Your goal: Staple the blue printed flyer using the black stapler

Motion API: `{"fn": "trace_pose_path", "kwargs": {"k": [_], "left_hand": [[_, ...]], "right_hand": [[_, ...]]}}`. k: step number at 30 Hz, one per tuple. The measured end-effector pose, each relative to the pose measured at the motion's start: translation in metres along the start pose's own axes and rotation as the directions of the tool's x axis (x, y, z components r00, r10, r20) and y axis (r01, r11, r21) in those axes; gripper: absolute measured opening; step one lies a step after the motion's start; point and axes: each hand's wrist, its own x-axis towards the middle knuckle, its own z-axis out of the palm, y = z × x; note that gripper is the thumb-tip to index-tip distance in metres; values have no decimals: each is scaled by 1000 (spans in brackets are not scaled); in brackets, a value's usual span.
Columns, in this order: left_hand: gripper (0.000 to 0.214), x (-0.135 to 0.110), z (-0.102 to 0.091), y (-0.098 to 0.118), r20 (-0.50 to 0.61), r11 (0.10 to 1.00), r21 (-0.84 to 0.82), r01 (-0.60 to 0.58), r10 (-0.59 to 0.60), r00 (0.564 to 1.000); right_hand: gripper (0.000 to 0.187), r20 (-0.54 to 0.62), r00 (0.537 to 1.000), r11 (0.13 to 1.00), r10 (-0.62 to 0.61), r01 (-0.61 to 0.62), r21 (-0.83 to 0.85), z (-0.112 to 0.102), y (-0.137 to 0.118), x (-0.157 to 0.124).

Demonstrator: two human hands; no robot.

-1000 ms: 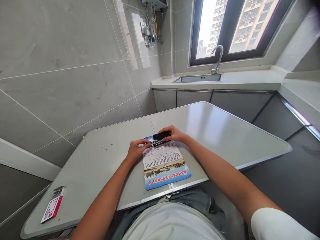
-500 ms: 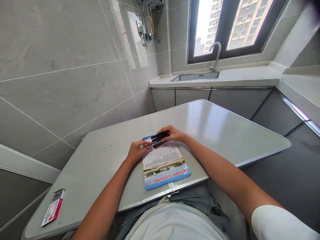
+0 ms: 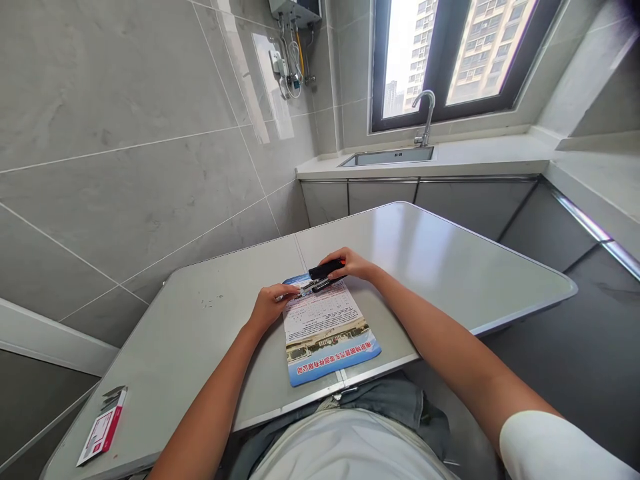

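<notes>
A black stapler (image 3: 324,269) is held over the top edge of a printed sheet (image 3: 325,317), its upper and lower parts spread apart. My right hand (image 3: 351,263) is closed around the stapler's rear end, where a bit of red shows. At its front end, my left hand (image 3: 273,303) has its fingers pinched at a thin metallic piece; whether that is a strip of staples or part of the stapler I cannot tell. The sheet lies flat on the table (image 3: 440,267), with a blue border and red lettering along its near edge.
Several tiny dark bits (image 3: 212,301), like loose staples, lie on the table to the left. A red-and-white box (image 3: 103,430) with its flap up rests near the left corner. Beyond the table are a counter with a sink (image 3: 390,157) and a faucet (image 3: 426,117).
The stapler's two parts now stand wider apart. My left hand has drawn slightly left, away from the stapler, and my right hand has moved slightly right. The view has shifted a little.
</notes>
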Motion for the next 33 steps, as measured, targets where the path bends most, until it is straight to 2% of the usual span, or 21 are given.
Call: {"fn": "trace_pose_path", "kwargs": {"k": [9,14,18,22,24,26,28,30,33], "left_hand": [[21,0,5,12,-27,996,-49,73,-75,997],[22,2,14,15,-89,985,-124,123,-135,987],[17,2,15,19,-101,980,-162,120,-137,985],[21,3,12,23,-167,982,-149,114,-139,976],[22,5,12,23,-227,990,-93,105,-124,966],[19,5,11,23,-249,996,5,89,-85,965],[19,5,11,23,-171,993,104,50,-32,985],[24,4,11,22,18,989,146,-39,37,999],[43,1,16,20,294,973,161,-164,112,949]], "right_hand": [[52,66,996,998,-53,54,-13,28,-7,4],[51,30,995,995,-98,97,9,48,-16,6],[51,-22,993,993,-118,118,13,57,-27,4],[52,-35,989,990,-142,141,-31,54,-33,5],[52,-123,986,990,-112,99,-103,45,-30,7],[52,-272,959,985,-81,35,-167,30,-24,9],[51,-400,914,978,-66,-20,-207,12,-18,8],[49,-471,880,965,-53,-76,-250,-8,-16,4],[43,-470,883,927,-23,-157,-340,-38,-20,-9]]}}
